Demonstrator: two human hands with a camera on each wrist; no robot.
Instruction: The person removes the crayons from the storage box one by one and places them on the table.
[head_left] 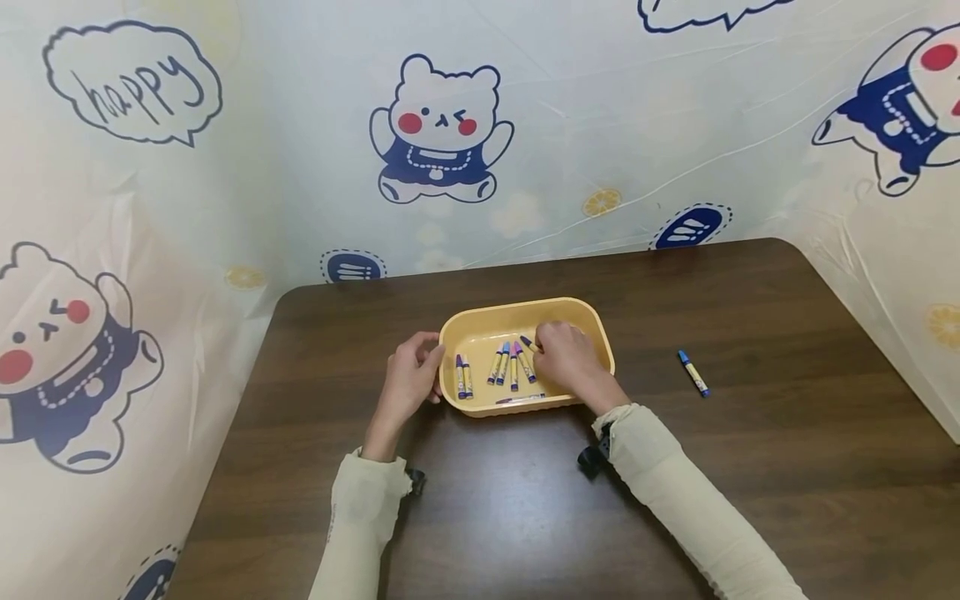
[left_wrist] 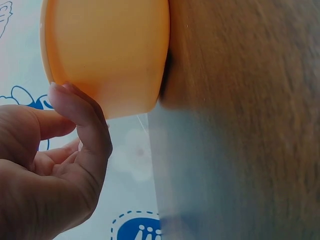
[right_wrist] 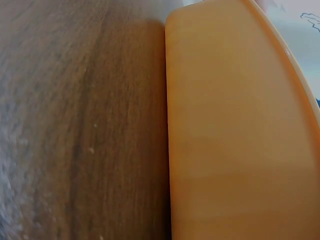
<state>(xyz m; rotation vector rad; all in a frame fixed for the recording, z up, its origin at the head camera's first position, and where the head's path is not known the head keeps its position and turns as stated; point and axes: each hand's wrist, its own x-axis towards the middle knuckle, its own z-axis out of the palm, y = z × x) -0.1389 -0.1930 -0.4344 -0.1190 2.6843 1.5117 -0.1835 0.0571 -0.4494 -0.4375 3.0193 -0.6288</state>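
Note:
A yellow plastic tray with rounded corners stands on the table and holds several short crayons in yellow-and-blue wrappers. At the tray's left end my left hand holds the rim; in the left wrist view, a fingertip of the left hand meets the rim from outside. Inside the tray, toward its right end, my right hand has its fingers curled and pinches a dark-tipped crayon, partly hidden by the hand. The right wrist view shows only the tray's outer wall and the table.
Right of the tray, one blue-tipped crayon lies alone on the dark wooden table. A thin dark stick-like piece lies along the tray's near inner side. A printed cloth hangs behind the table and at both sides.

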